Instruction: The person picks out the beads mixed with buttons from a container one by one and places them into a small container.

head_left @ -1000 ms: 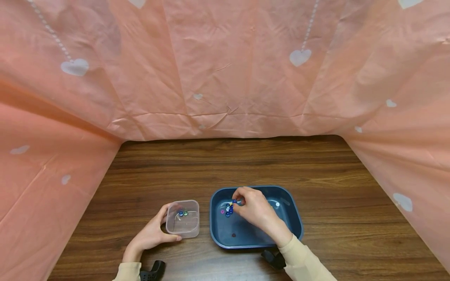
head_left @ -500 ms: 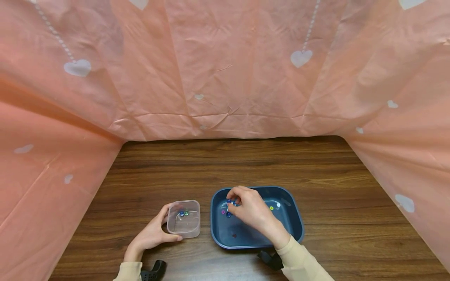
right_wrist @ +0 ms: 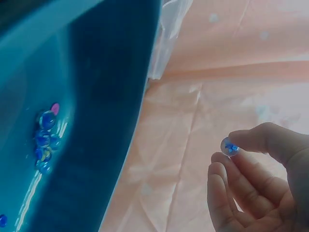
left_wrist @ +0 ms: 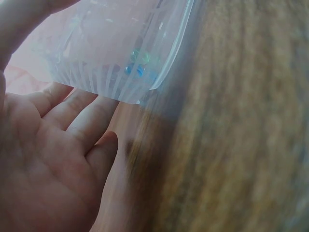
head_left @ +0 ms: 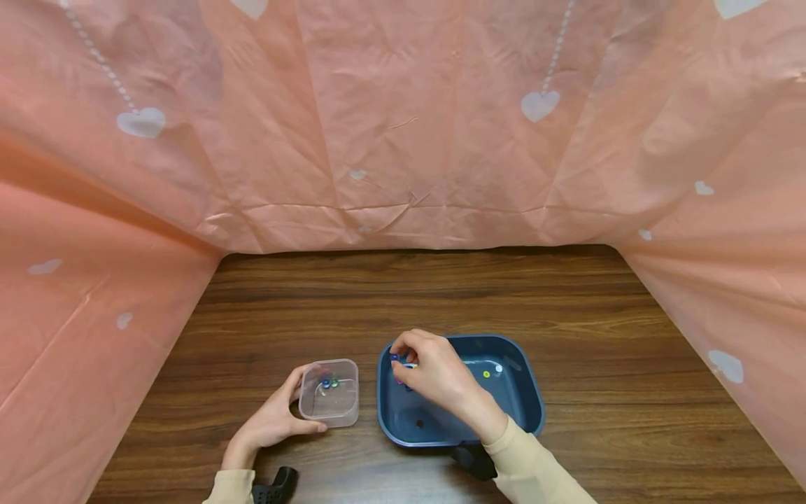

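Observation:
My right hand (head_left: 403,360) pinches a small blue bead (right_wrist: 230,146) between thumb and fingertip, above the left end of the dark blue tray (head_left: 522,392). Several beads (right_wrist: 44,141), mostly blue with a pink one, lie in a cluster on the tray's floor. A yellow-green bead (head_left: 486,374) and a white one lie further right in the tray. My left hand (head_left: 277,416) holds the small clear plastic box (head_left: 329,392) from its left side, thumb along the front. Inside the box lie a blue bead and a green bead (left_wrist: 137,63).
The wooden table (head_left: 567,301) is walled at the back and both sides by pink sheeting with white hearts (head_left: 403,126). Black wrist mounts (head_left: 277,484) show at the near edge. A dark bead (head_left: 419,423) lies at the tray's front.
My right hand has lifted off the bead cluster with a blue bead and moved left towards the tray's left rim. The left hand and clear box have stayed put.

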{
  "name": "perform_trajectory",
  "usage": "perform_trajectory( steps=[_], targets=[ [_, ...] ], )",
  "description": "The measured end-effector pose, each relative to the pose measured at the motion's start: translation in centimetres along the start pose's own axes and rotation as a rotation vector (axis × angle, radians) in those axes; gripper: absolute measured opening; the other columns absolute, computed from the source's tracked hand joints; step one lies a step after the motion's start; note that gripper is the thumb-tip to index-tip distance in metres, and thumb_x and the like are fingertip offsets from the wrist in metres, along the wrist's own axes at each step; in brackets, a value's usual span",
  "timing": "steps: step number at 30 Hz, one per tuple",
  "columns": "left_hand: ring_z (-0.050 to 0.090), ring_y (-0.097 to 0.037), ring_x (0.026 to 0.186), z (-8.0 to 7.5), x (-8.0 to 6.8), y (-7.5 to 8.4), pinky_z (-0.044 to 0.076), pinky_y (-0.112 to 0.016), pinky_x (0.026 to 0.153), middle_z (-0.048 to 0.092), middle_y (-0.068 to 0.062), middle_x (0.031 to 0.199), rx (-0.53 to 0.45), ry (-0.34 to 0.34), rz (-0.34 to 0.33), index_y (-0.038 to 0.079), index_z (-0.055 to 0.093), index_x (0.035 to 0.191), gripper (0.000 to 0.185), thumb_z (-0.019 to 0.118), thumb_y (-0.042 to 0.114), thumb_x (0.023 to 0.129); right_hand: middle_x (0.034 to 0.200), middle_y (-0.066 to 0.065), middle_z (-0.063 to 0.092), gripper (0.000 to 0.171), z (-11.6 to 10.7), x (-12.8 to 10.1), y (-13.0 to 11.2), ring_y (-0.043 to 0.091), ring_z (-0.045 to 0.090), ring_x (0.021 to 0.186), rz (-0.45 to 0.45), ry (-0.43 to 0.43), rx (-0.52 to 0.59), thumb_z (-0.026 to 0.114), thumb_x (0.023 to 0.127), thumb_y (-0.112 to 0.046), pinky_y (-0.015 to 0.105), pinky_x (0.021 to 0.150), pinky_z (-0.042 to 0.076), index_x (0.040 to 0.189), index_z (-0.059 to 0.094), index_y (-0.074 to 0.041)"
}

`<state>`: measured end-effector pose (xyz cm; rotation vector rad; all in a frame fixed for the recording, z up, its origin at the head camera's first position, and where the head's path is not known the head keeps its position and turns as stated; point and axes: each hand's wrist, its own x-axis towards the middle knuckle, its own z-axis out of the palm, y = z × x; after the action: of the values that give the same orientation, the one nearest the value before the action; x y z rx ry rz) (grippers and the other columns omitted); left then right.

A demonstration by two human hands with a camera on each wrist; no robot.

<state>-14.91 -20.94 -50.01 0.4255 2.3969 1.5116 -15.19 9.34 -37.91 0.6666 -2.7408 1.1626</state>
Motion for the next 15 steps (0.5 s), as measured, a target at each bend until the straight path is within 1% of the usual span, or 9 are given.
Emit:
perform_trajectory(
  steps=[5,7,10,15],
  targets=[
    [0.049,-0.030,0.128,0.0,0.0,0.0,0.038,-0.031,0.098,0.044,-0.011,0.148,0.004,0.002,0.002,0.019,0.031,0.148,0.096,0.089,0.024,0.071,0.086,-0.005,0.061,0.012,0.1,0.3,-0.6,0.013,0.056,0.075,-0.031,0.006,-0.004,0.075,0.082,-0.009,0.024,0.066,0.047,0.092,0.069,-0.011],
    [0.050,-0.031,0.128,0.1,0.0,0.0,0.038,-0.031,0.098,0.045,-0.011,0.147,0.002,0.004,0.003,0.019,0.032,0.148,0.096,0.089,0.023,0.071,0.086,-0.004,0.061,0.012,0.1,0.4,-0.8,0.014,0.057,0.075,-0.046,0.005,0.000,0.075,0.082,-0.008,0.024,0.066,0.047,0.092,0.069,-0.011],
    [0.049,-0.033,0.128,0.1,-0.1,0.0,0.039,-0.029,0.097,0.044,-0.014,0.147,0.004,-0.001,0.021,0.017,0.033,0.147,0.094,0.089,0.023,0.072,0.087,-0.003,0.062,0.012,0.4,0.6,-0.9,0.018,0.059,0.075,-0.066,0.004,-0.001,0.075,0.081,-0.007,0.024,0.066,0.047,0.091,0.069,-0.010],
    [0.048,-0.036,0.129,0.1,-0.1,0.0,0.039,-0.027,0.096,0.044,-0.016,0.147,0.000,-0.006,0.039,0.014,0.032,0.147,0.093,0.088,0.022,0.073,0.087,0.000,0.063,0.012,0.8,0.9,-1.2,0.018,0.059,0.075,-0.090,0.003,-0.005,0.074,0.081,-0.004,0.024,0.067,0.047,0.090,0.068,-0.008]
  ],
)
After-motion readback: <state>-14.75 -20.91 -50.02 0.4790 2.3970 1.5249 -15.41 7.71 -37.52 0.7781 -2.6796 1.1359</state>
